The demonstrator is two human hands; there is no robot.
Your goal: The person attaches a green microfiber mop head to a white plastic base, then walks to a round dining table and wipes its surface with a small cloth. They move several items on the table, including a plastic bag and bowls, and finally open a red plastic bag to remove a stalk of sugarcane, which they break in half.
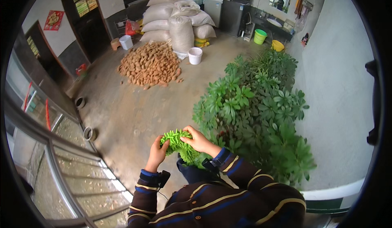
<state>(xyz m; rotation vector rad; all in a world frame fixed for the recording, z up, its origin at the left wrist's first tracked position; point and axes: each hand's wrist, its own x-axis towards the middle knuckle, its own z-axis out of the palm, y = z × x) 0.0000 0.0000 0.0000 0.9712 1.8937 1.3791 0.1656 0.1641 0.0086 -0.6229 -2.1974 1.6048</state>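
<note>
Both of my hands hold a bright green shaggy chenille cloth (179,144) in front of my chest. My left hand (157,152) grips its left end from below. My right hand (197,139) closes over its upper right part. Under the cloth a dark blue piece (192,173) hangs, partly hidden by my striped sleeves. A big bush of green leafy plants (257,109) stands just to the right of my hands, touching the cloth's right side or close behind it.
A heap of brown tubers (151,64) lies on the concrete floor ahead. Behind it are stacked white sacks (177,20) and a white bucket (195,55). A glazed metal window frame (61,154) runs along the left. A pale wall (343,85) closes the right.
</note>
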